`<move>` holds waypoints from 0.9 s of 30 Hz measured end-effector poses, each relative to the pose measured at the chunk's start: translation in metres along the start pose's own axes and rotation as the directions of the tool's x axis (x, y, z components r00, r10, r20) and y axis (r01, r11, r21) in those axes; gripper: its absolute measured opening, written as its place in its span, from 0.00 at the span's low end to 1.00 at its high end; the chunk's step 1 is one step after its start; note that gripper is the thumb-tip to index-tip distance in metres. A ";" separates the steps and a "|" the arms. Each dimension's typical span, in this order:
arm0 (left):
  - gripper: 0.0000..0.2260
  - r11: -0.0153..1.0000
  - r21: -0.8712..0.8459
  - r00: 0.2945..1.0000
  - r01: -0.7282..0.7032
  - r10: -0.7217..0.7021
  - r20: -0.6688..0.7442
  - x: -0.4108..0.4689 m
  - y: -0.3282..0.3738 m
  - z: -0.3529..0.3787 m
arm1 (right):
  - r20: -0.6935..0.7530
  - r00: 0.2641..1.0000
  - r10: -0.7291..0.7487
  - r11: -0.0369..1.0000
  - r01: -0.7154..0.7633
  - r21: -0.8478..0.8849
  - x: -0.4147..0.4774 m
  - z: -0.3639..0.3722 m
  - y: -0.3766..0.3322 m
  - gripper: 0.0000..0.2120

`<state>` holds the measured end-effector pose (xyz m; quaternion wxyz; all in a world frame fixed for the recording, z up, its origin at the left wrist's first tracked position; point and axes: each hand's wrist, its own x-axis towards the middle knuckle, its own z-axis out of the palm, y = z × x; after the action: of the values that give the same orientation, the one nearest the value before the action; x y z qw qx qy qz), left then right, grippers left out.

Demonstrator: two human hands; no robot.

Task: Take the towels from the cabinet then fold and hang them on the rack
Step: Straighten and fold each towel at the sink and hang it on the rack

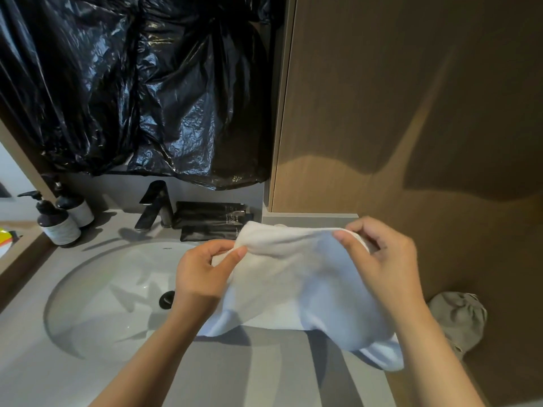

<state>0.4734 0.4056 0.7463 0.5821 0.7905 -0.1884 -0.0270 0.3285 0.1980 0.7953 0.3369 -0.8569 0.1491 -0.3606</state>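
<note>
The left hand (202,277) and right hand (382,259) each pinch the top edge of a soft white terry towel (293,283) between thumb and fingers. The towel is stretched between the hands and hangs below them, its lower end draped on the grey desk (264,377) beside the white oval sink basin (97,304).

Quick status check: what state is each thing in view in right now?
Towel: unfolded, held up by its top edge, rest hanging loose.
Left hand: pinches the towel's top edge, left end.
Right hand: pinches the towel's top edge, right end.
Faucet: no water running.
Sink: no standing water seen.
Pump bottles: upright.
Grey cloth: crumpled, low at right.
</note>
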 end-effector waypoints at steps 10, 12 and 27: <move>0.11 0.968 0.193 0.974 -0.160 0.186 -0.125 -0.017 0.000 -0.018 | 0.283 0.939 0.193 0.970 -0.227 0.089 -0.011 0.048 -0.009 0.08; 0.13 0.920 0.272 0.945 -0.282 0.316 -0.089 -0.026 0.007 -0.018 | 0.306 0.930 0.205 0.955 -0.259 0.145 -0.015 0.053 -0.014 0.08; 0.13 0.970 -0.220 0.941 0.103 -0.023 0.339 -0.029 0.025 -0.009 | 0.385 0.919 0.091 0.946 -0.200 0.254 -0.020 0.053 -0.041 0.10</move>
<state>0.4426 0.4169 0.7670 0.6298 0.7059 -0.2542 -0.2011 0.3534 0.2622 0.7859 0.5063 -0.8371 0.0932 -0.1852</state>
